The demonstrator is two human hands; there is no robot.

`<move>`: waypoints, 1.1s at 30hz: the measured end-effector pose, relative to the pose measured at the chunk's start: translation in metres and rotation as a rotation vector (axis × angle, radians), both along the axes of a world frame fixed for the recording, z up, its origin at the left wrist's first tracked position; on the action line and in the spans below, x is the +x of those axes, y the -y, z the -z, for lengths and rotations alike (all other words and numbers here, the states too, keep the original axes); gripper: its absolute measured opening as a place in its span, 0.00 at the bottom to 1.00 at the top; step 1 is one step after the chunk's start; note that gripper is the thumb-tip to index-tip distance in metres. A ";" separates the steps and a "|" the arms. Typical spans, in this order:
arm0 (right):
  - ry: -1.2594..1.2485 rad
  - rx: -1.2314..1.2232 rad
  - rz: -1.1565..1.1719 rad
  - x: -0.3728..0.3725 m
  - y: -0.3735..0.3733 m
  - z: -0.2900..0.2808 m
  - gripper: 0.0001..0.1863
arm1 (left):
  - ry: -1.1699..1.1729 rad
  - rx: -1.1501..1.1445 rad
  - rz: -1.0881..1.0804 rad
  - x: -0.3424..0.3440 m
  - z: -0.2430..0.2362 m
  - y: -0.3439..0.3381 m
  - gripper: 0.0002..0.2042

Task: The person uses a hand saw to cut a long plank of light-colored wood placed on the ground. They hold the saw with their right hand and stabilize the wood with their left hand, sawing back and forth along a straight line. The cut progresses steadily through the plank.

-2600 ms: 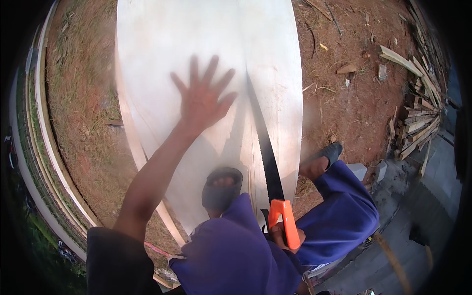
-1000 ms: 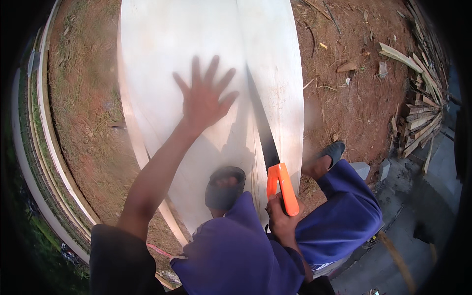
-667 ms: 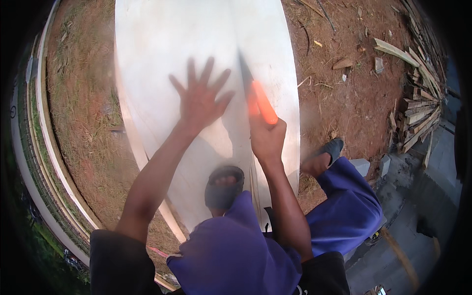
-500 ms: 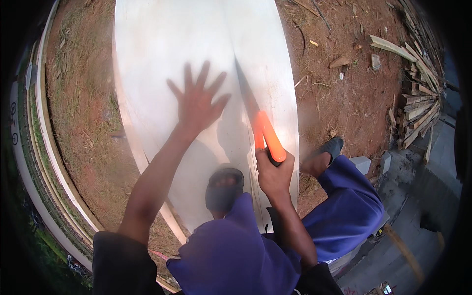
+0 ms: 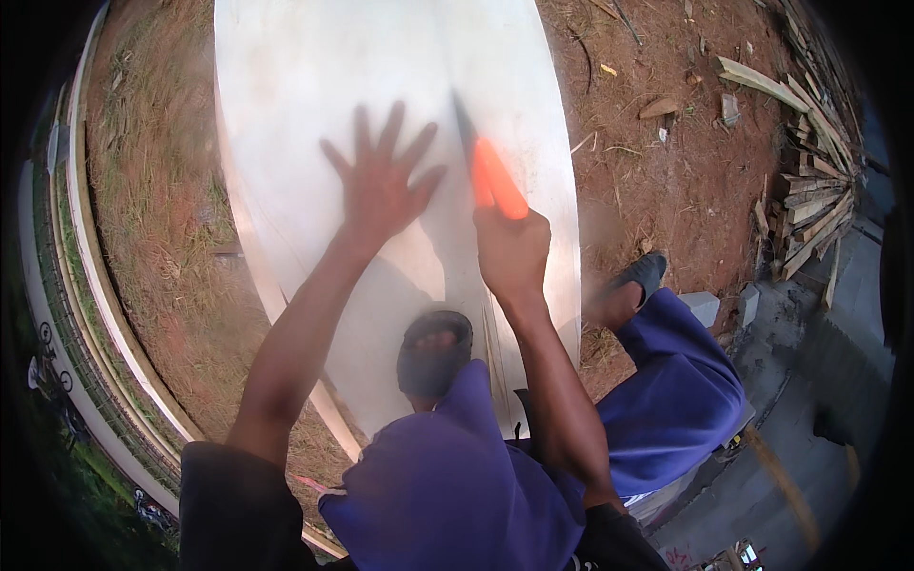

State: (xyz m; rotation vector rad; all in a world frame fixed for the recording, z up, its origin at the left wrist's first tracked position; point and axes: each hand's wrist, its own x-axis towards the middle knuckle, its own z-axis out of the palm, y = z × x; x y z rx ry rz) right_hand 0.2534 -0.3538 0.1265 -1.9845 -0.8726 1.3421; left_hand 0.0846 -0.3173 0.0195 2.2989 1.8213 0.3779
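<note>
A handsaw (image 5: 500,181) with an orange handle is gripped in my right hand (image 5: 514,249), fingers wrapped round it. Its blade points away from me and sits in a long lengthwise line in a pale wooden sheet (image 5: 286,57); much of the blade is below the surface or hidden. My left hand (image 5: 386,186) lies flat on the sheet, fingers spread, left of the saw. My sandalled foot (image 5: 433,357) rests on the sheet close to me, between my two arms.
Reddish soil and dry grass (image 5: 162,190) lie on both sides of the sheet. At right is a pile of split timber (image 5: 809,214), with concrete blocks (image 5: 702,308) near my other foot (image 5: 628,290). Grey paving (image 5: 809,381) spreads at lower right; a long pale kerb (image 5: 105,285) curves along the left.
My right hand has pushed the saw forward, away from me, and less of the blade shows. My left hand stays spread in nearly the same spot.
</note>
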 end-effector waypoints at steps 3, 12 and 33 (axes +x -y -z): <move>-0.026 0.018 -0.001 0.026 0.102 -0.044 0.07 | -0.018 0.035 -0.027 -0.011 0.002 -0.006 0.27; -0.054 0.064 -0.038 0.029 0.101 -0.017 0.08 | -0.014 0.016 -0.005 -0.007 0.000 -0.002 0.27; 0.086 0.019 -0.032 -0.001 -0.006 -0.002 0.13 | -0.017 -0.013 0.002 0.000 0.002 -0.001 0.29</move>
